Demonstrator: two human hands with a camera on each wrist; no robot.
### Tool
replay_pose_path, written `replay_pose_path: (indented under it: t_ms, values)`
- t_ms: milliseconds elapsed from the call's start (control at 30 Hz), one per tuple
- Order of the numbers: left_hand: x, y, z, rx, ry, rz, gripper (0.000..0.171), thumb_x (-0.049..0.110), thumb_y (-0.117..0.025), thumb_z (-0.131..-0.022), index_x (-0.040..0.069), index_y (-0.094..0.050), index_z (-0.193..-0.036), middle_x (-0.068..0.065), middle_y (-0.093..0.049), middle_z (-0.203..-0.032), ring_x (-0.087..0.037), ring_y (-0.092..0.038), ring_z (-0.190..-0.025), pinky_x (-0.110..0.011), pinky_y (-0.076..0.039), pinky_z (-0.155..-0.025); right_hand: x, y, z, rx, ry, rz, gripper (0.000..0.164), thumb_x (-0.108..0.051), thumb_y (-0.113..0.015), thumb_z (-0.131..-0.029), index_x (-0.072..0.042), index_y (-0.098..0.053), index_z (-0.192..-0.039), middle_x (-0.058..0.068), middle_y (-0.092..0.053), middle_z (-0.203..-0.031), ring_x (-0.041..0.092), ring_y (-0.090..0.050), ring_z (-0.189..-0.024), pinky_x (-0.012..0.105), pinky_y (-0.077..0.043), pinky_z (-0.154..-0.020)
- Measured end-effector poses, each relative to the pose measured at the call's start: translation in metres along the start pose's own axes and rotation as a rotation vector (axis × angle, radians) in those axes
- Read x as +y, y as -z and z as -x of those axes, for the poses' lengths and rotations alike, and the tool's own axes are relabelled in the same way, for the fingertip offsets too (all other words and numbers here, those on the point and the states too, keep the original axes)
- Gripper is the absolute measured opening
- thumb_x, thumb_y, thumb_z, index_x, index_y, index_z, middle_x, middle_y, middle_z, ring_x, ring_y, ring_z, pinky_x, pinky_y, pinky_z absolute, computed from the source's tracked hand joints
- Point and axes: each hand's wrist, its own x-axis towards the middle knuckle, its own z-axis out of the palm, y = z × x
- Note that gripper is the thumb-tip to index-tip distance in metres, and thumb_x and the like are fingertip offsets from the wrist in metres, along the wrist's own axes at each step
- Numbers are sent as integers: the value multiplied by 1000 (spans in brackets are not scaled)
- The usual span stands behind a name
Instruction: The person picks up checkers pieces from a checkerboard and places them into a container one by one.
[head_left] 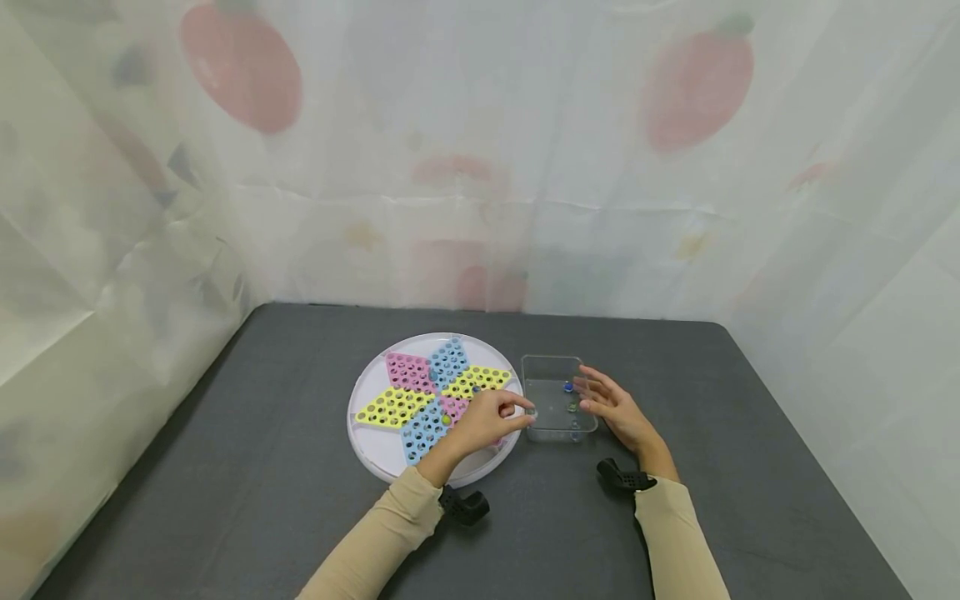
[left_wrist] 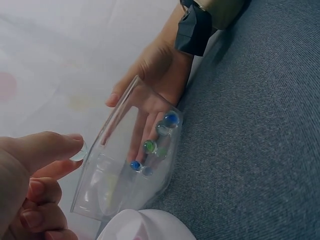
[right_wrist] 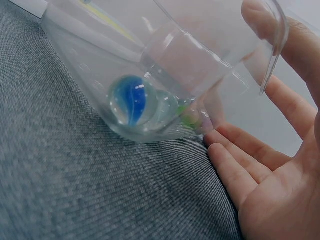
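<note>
My left hand (head_left: 486,421) pinches a clear glass marble (left_wrist: 80,152) between thumb and index finger, at the left rim of a transparent plastic box (head_left: 546,407). Its other fingers are curled in. Inside the box lie a few marbles, among them a blue-swirled marble (right_wrist: 131,101) and a green marble (left_wrist: 149,146). On the box's right side, my right hand (head_left: 618,414) touches the wall with fairly straight fingers. A round white Chinese checkers board (head_left: 369,446) with a coloured star lies left of the box, partly hidden under my left hand and forearm.
A yellow-green marble (head_left: 446,420) and a dark blue marble (head_left: 476,389) sit on the board. The grey cloth-covered table (head_left: 262,467) extends around both things. Behind it hangs a pale curtain (head_left: 480,150) with fruit prints. Each wrist wears a black device.
</note>
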Motion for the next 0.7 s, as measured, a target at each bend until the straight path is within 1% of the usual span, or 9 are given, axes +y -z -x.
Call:
replay_pose_path:
  t_ms: [133,167,267,367,400,467,567,633,700]
  values:
    - [-2,-2,-1,-11,8,4,20,19,-69,-89,5,-74,-103,6,-30,-57,-3,-24,-47,-16,-25,-47,0,1,0,-1,-2,-6,74,-16,-60,-95,-4,-17,-154,30,-24,-154,-11,-45,-122,6,-40,-95]
    - [-2,-2,0,-13,8,9,21,19,-68,-89,5,-74,-103,5,-30,-57,-3,-24,-46,-16,-25,-47,0,1,0,-1,-1,-5,73,-16,-60,-95,-4,-17,-153,30,-24,-154,-3,-47,-128,6,-40,-95]
    - [-4,-3,0,-16,9,7,21,20,-68,-90,6,-74,-104,5,-30,-56,-2,-24,-45,-17,-26,-47,1,1,-1,-1,-3,-3,73,-16,-59,-95,-4,-17,-153,29,-25,-154,4,-46,-132,7,-40,-95]
    - [-5,-4,0,-20,13,17,22,21,-67,-90,6,-74,-104,5,-30,-56,-1,-24,-44,-17,-27,-46,2,1,-1,-1,-1,7,72,-16,-59,-96,-4,-18,-153,29,-25,-154,6,-46,-133,7,-40,-95]
    - [-5,-4,1,-21,14,18,22,21,-67,-90,6,-74,-104,5,-30,-56,-1,-25,-44,-17,-27,-46,1,1,-1,1,-4,7,72,-16,-59,-95,-5,-18,-153,29,-26,-154,-2,-45,-128,7,-41,-95]
    - [-5,-4,1,-22,16,23,22,21,-67,-91,5,-74,-105,5,-30,-56,-1,-25,-43,-17,-27,-45,1,1,-1,3,-6,4,72,-16,-59,-95,-5,-18,-153,29,-25,-154,-6,-46,-125,7,-40,-95]
    - [-5,-4,1,-23,18,25,22,21,-67,-91,6,-73,-105,5,-30,-55,-1,-26,-43,-17,-27,-45,0,0,0,9,-7,2,71,-16,-59,-95,-6,-19,-154,29,-25,-154,-8,-46,-124,7,-40,-95]
    - [-5,-4,1,-23,18,26,22,21,-67,-91,6,-73,-105,5,-30,-55,-1,-26,-42,-17,-27,-45,-1,0,0,10,-4,11,71,-16,-59,-95,-7,-20,-154,29,-25,-154,-6,-45,-126,7,-40,-95]
    - [-6,-4,1,-22,15,25,22,21,-67,-91,5,-73,-105,5,-29,-55,-1,-26,-42,-17,-27,-45,-1,0,0,6,4,19,70,-15,-58,-96,-6,-19,-154,30,-25,-154,0,-45,-130,7,-40,-95]
